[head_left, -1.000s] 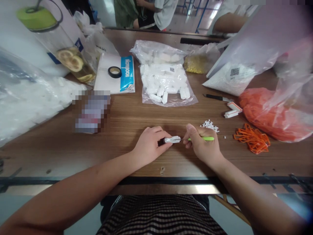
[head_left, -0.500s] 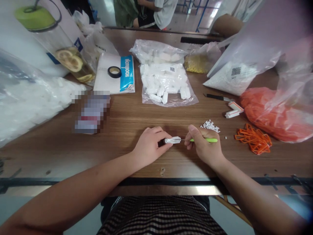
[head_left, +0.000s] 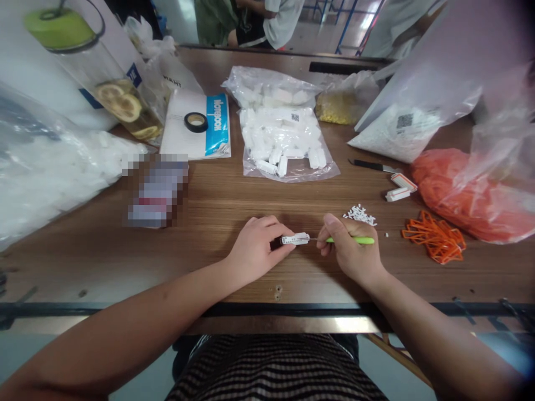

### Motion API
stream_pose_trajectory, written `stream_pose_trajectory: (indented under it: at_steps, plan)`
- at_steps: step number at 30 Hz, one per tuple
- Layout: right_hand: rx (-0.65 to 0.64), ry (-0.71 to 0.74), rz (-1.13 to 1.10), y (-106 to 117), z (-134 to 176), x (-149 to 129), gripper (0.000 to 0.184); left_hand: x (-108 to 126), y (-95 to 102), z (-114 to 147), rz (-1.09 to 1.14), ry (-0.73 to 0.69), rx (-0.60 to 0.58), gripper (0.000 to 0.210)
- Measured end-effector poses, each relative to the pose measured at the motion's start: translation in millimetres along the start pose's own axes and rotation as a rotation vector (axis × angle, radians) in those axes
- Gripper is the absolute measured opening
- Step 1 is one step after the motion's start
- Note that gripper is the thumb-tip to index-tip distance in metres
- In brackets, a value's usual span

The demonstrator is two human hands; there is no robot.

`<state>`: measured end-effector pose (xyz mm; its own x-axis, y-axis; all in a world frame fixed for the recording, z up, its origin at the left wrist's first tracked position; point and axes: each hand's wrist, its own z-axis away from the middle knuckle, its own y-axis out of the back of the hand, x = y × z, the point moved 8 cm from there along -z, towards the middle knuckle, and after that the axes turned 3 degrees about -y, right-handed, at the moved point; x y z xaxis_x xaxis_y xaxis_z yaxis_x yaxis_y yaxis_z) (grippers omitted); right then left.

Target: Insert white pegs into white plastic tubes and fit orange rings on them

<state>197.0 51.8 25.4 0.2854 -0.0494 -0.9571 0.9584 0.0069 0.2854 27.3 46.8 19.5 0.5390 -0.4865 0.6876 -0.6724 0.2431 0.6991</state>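
Between thumb and fingers, my left hand [head_left: 256, 248] pinches a small white plastic connector housing [head_left: 296, 239] with rows of tiny holes. My right hand [head_left: 351, 245] is closed around the bright green handle of a thin-shafted tool [head_left: 363, 240]. The tool's metal shaft points left, and its tip is at the right end of the housing. Whether the tip is inside, I cannot tell. Just behind my right hand lies a small pile of white pieces [head_left: 359, 214]. Orange plastic frames [head_left: 434, 236] lie in a heap farther right.
A clear bag of white housings [head_left: 284, 133] lies mid-table. Right of it are a black-handled knife [head_left: 370, 165], two white housings with orange edges [head_left: 399, 187] and a bag of orange parts [head_left: 460, 189]. Leftward are a notebook [head_left: 179, 133], tape roll [head_left: 196, 122], blurred phone [head_left: 156, 192] and bottle [head_left: 121, 100].
My right hand and the green-handled tool have shifted very slightly right. My left hand and the housing stay nearly in place. In the background, a person at upper right has moved.
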Motion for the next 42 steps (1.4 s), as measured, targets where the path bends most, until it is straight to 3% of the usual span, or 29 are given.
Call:
stream_pose_trajectory:
  at_steps: [12,19,29,35,42]
  plan:
    - [-0.058,0.181,0.250,-8,9,-16,0.044,0,-0.2,0,-0.006,0.013,0.003,0.011]
    - [0.012,0.069,0.051,2,5,-12,0.047,0,-0.8,1,0.003,-0.010,0.009,0.013]
    - [-0.037,0.042,0.022,-4,0,-3,0.046,0,0.0,0,-0.002,-0.016,0.011,0.010]
    - [0.048,-0.036,-0.095,9,-5,3,0.046,0,-0.4,1,-0.012,-0.023,0.016,0.011]
    - [0.017,-0.055,-0.066,5,-6,8,0.048,-2,-1.6,1,-0.007,-0.018,0.015,0.012]
